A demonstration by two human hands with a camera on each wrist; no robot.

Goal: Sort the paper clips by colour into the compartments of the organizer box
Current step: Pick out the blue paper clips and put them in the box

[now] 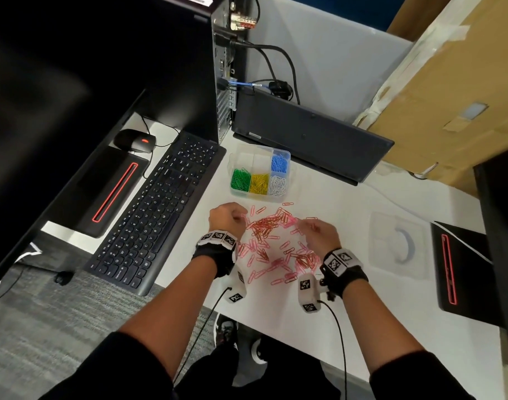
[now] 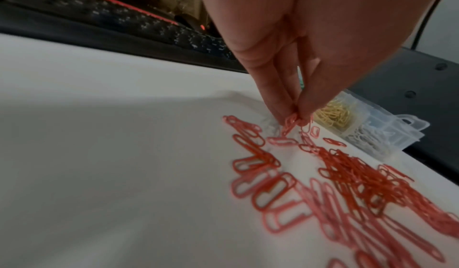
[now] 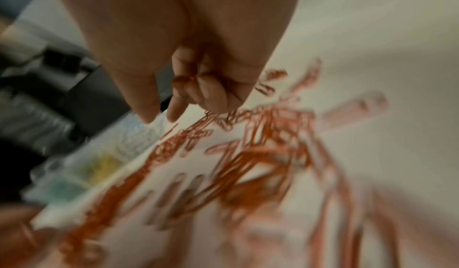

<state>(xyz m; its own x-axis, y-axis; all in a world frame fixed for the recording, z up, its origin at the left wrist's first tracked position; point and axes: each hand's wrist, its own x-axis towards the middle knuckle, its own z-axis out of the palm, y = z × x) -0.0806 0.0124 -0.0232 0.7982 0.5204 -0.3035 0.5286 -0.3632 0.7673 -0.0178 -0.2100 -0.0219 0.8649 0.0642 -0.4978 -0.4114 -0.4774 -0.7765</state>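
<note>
I am pinching a few pink clips (image 2: pixel 293 122) with my left hand (image 1: pixel 228 217). My right hand (image 1: pixel 319 235) is curling around red ones (image 3: pixel 191 78). Pink and red look alike, so I could be mixing them in the organizer box (image 1: pixel 235 157).

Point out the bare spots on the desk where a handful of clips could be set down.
Bare desk lies between the organizer box and the clear lid, and along the near edge. A narrow strip runs beside the keyboard. Between both hands the red and pink clips crowd the surface.
</note>
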